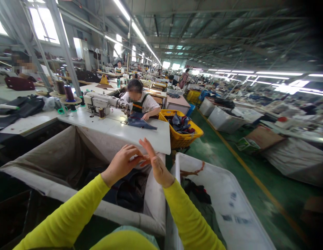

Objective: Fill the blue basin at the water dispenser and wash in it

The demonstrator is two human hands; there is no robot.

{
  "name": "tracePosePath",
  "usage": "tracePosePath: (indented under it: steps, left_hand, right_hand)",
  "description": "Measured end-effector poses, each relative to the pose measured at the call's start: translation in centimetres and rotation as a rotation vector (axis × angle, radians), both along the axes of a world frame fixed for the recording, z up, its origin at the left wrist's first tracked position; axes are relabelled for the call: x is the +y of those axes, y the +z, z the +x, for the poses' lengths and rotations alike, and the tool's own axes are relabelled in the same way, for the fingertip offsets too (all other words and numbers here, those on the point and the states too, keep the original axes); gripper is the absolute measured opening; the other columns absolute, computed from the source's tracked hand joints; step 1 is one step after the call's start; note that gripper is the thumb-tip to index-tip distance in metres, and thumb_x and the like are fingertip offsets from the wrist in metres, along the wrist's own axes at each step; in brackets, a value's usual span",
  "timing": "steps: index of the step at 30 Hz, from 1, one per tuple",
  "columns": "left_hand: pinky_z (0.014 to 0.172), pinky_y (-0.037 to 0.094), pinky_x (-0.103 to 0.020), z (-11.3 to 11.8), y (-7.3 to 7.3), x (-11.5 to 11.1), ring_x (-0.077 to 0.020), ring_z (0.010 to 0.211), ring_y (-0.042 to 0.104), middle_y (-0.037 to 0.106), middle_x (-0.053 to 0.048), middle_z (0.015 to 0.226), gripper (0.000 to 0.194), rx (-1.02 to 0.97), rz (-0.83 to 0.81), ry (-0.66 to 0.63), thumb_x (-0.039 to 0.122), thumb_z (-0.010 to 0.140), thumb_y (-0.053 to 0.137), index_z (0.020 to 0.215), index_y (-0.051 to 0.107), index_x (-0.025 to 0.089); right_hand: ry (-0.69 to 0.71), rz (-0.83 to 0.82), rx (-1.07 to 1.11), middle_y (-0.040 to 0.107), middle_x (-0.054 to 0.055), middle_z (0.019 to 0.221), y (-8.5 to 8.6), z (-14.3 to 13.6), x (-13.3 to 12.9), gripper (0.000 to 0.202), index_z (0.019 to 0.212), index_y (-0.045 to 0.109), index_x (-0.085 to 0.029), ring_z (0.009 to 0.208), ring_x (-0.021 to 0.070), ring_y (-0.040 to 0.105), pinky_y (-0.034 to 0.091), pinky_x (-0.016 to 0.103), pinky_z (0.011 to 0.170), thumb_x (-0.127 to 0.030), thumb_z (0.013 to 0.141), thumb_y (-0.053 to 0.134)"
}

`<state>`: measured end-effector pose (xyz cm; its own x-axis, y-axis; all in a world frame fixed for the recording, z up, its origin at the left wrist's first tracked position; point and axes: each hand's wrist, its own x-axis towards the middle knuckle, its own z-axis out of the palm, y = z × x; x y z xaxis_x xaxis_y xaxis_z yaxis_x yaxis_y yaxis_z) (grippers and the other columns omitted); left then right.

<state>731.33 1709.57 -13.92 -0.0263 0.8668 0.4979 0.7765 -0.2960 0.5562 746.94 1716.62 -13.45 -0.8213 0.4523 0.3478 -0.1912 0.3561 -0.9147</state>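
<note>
In front of me my left hand (124,162) and my right hand (159,167) meet in the air above a cloth-lined bin (54,186). The left fingers are loosely bent, their tips at the right hand's palm side; whether they press on it I cannot tell. My right hand is held edge-on with its fingers stretched out. Nothing shows in either hand. Dark fabric pieces (127,192) lie in the bin below.
Across the bin a co-worker (147,100) guides blue-grey fabric (140,121) at a sewing machine (101,104) on a white table (111,130). A yellow basket (183,137) holds fabric. At right stands a white plastic tub (229,205); beyond it runs a green floor (270,194).
</note>
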Motion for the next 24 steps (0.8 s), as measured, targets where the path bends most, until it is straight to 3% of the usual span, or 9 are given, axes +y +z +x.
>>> tracePosePath:
  steps: [4,8,14,21,24]
  left_hand:
    - [0.079,0.040,-0.030,0.3,0.7,-0.3,-0.0156,0.082,0.047,0.060,-0.002,0.082,0.018,0.200,0.058,-0.009,0.023,0.089,0.046,0.078,0.058,0.018]
    - [0.080,0.041,-0.031,0.6,0.3,-0.4,-0.0172,0.086,0.046,0.059,-0.005,0.093,0.016,0.289,0.147,0.015,0.018,0.090,0.040,0.087,0.056,0.017]
    - [0.079,0.041,-0.032,0.1,-0.8,-0.1,-0.0168,0.085,0.047,0.054,-0.005,0.086,0.010,0.110,0.155,0.109,0.019,0.090,0.040,0.085,0.049,0.017]
    - [0.065,0.037,-0.027,-0.2,0.1,-0.7,-0.0135,0.070,0.044,0.043,0.001,0.067,0.024,-0.008,0.086,0.135,0.026,0.091,0.040,0.068,0.042,0.019]
    - [0.063,0.037,-0.025,-0.5,0.0,-0.6,-0.0125,0.072,0.047,0.048,0.000,0.073,0.018,-0.083,0.069,0.144,0.026,0.088,0.047,0.073,0.050,0.018]
  right_hand:
    - [-0.016,-0.044,0.014,0.023,0.002,0.150,0.0,-0.1,-0.2,0.059,0.141,0.013,-0.038,0.110,0.0216,0.052,0.055,0.033,0.071,-0.059,0.087,0.021]
    - [-0.037,-0.132,0.051,0.025,0.002,0.149,-0.2,-0.3,-0.3,0.061,0.141,0.012,-0.039,0.111,0.0222,0.052,0.055,0.032,0.070,-0.062,0.086,0.018]
    - [-0.071,-0.157,0.087,0.025,0.006,0.149,-0.8,-0.4,0.0,0.065,0.142,0.012,-0.037,0.111,0.0237,0.054,0.055,0.032,0.065,-0.065,0.084,0.018]
    - [-0.068,-0.122,0.085,0.025,0.005,0.149,-0.6,-0.4,0.0,0.062,0.141,0.012,-0.039,0.107,0.0220,0.057,0.055,0.032,0.065,-0.064,0.085,0.018]
    - [-0.066,-0.106,0.081,0.023,0.005,0.150,-0.6,-0.2,0.0,0.063,0.142,0.011,-0.038,0.106,0.0224,0.057,0.055,0.033,0.066,-0.064,0.084,0.019]
